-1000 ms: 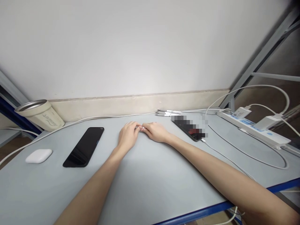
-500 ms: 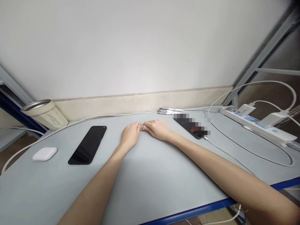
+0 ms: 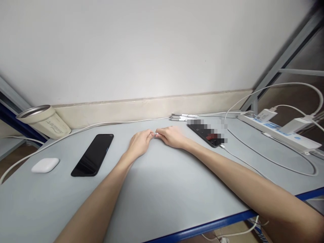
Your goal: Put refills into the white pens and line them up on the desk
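Observation:
My left hand (image 3: 139, 143) is closed in a pinch above the middle of the table (image 3: 152, 192). Facing it, my right hand (image 3: 171, 136) is closed too, its thumb and forefinger pressed together. A small white thing (image 3: 156, 134) shows at the right fingertips, between the two hands. Most of it is covered by the fingers, so its kind cannot be made out. Whether the left fingers also grip it is hidden. Several white and grey pens (image 3: 181, 117) lie beyond my right hand, near the wall.
A black phone (image 3: 93, 155) and a white earbud case (image 3: 45, 165) lie on the left. A cream tumbler (image 3: 47, 123) stands behind them. On the right are a charging phone (image 3: 202, 134), loose white cables and a power strip (image 3: 280, 133) with plugged chargers.
My hands have drawn slightly apart at the fingertips, and less of the small white thing shows. The view has shifted a little; the things on the table lie as before.

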Tool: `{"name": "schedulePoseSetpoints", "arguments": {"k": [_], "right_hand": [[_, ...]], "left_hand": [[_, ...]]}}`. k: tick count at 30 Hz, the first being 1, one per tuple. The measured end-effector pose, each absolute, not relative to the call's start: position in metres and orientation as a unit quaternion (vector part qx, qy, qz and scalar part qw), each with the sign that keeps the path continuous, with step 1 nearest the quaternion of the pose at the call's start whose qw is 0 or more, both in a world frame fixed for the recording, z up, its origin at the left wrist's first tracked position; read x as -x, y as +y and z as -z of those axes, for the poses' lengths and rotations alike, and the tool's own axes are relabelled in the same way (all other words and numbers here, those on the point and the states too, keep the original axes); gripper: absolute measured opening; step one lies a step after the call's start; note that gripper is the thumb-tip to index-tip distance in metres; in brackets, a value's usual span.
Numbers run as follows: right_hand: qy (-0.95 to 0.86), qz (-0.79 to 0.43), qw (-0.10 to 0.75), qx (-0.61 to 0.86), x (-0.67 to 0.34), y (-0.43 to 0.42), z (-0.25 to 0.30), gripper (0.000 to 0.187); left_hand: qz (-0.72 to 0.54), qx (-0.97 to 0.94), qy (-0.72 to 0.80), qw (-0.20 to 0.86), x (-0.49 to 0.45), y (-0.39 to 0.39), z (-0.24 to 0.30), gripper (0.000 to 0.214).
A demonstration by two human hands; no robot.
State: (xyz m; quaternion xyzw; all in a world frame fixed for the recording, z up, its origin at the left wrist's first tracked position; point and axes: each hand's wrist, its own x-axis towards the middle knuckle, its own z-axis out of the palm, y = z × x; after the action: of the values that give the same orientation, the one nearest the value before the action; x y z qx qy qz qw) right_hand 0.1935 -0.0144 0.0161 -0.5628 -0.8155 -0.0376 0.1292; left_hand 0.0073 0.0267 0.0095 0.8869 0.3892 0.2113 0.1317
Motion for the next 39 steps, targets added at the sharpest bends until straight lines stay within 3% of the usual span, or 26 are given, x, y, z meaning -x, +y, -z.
{"name": "schedulePoseSetpoints", "arguments": {"k": [5, 12, 21, 30, 34, 39], "right_hand": [[-0.815, 0.051, 0.128, 0.563, -0.193, -0.015, -0.015, 0.034], [-0.831, -0.055, 0.202, 0.515, -0.197, -0.010, -0.016, 0.030], [-0.819, 0.033, 0.122, 0.559, -0.188, -0.018, -0.019, 0.026], [-0.795, 0.015, 0.140, 0.590, -0.185, -0.019, -0.017, 0.028], [-0.800, 0.010, 0.145, 0.583, -0.185, -0.020, -0.018, 0.028], [-0.790, 0.011, 0.154, 0.593, -0.183, -0.020, -0.017, 0.028]], "left_hand": [[-0.200, -0.886, 0.389, 0.157, -0.007, 0.026, -0.010, 0.031], [-0.298, -0.877, 0.376, 0.023, -0.011, 0.019, -0.008, 0.028], [-0.194, -0.870, 0.430, 0.146, -0.006, 0.028, -0.009, 0.040], [-0.273, -0.849, 0.427, 0.153, -0.009, 0.021, -0.006, 0.021], [-0.268, -0.851, 0.435, 0.124, -0.011, 0.022, -0.006, 0.028], [-0.291, -0.843, 0.429, 0.142, -0.011, 0.020, -0.006, 0.021]]}}
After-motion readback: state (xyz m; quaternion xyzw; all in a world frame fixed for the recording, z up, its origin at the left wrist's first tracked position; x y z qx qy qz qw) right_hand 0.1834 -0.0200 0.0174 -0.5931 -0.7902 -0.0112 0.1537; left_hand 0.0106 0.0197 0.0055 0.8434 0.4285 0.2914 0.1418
